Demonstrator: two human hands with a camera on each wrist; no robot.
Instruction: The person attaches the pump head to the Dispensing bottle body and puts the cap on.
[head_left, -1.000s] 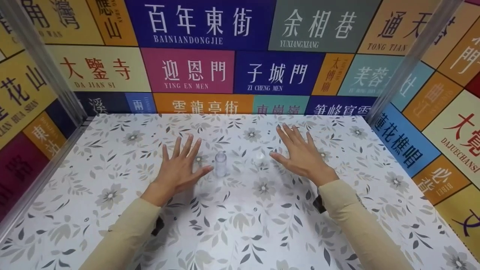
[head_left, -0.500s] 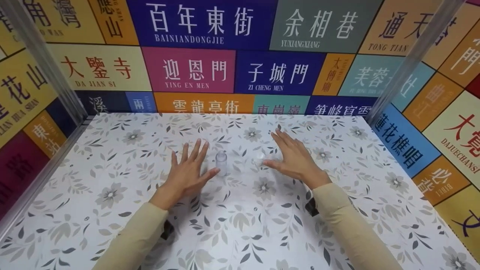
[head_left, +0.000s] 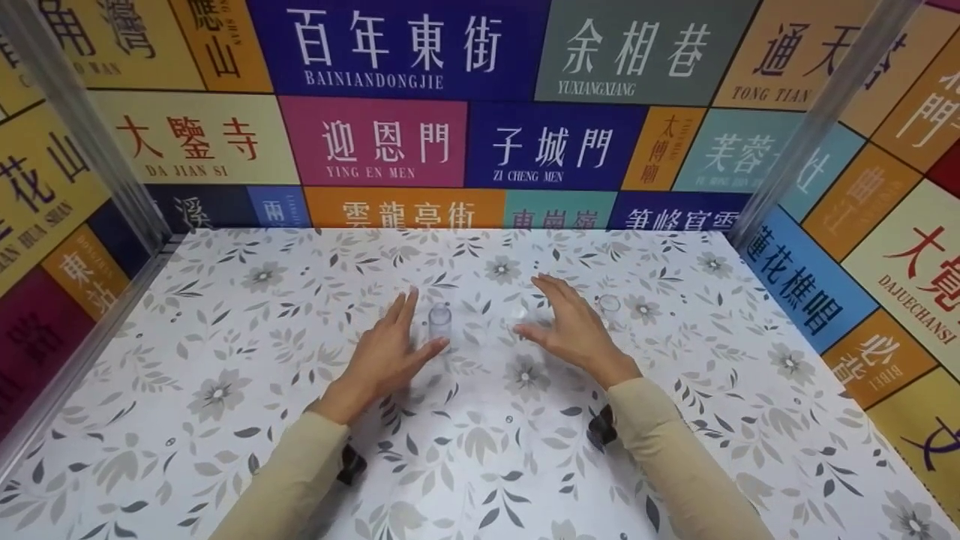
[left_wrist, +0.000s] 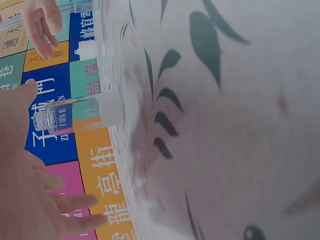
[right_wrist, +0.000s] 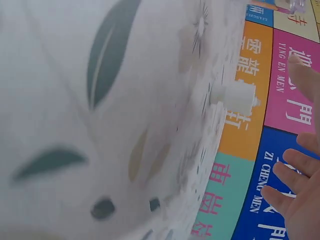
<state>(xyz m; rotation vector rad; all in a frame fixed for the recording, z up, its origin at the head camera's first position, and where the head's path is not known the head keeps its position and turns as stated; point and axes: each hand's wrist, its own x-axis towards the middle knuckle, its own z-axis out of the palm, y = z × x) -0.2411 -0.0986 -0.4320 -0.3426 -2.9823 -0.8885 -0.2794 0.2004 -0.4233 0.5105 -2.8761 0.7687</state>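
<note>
at two o'clock from the loose, empty left hand stood a bottle, at nine from the likewise empty right hand a cap, before a "ying en men" sign.

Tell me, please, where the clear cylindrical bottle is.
In the head view, the clear bottle stands upright on the white floral tabletop, just right of the left hand.

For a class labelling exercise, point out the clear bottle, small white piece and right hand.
Clear bottle [head_left: 440, 322], head view: middle of its body.
Small white piece [right_wrist: 240, 97], right wrist view: its side.
Right hand [head_left: 577, 330], head view: its back.
</note>
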